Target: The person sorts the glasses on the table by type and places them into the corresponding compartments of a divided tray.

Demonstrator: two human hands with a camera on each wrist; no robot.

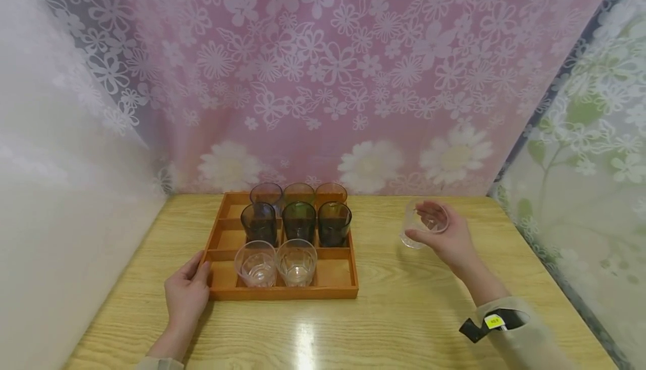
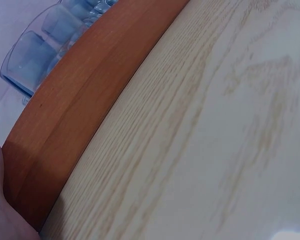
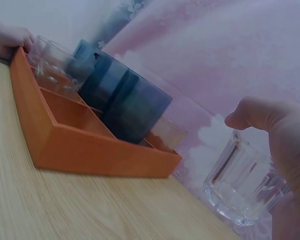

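Observation:
My right hand [image 1: 451, 241] grips a transparent drinking glass [image 3: 235, 185] around its side, to the right of the wooden tray [image 1: 282, 293]. The glass is tilted and appears raised above the table. At the tray's front left corner, my left hand [image 1: 187, 291] holds the side wall, with the thumb near the top edge. Two transparent glasses, one on the left [image 1: 255, 263] and one on the right [image 1: 296, 263], stand in the front row. Bare wood shows in the front right compartment [image 1: 334, 269]. Behind them stand dark glasses [image 1: 299, 221] in the middle row.
Tinted glasses, among them an amber one [image 1: 331, 192], fill part of the tray's back row. The wood-grain table [image 1: 383, 314] ends against a pink flowered curtain [image 1: 323, 78]. Pale hangings rise at the left [image 1: 60, 162] and right [image 1: 595, 190].

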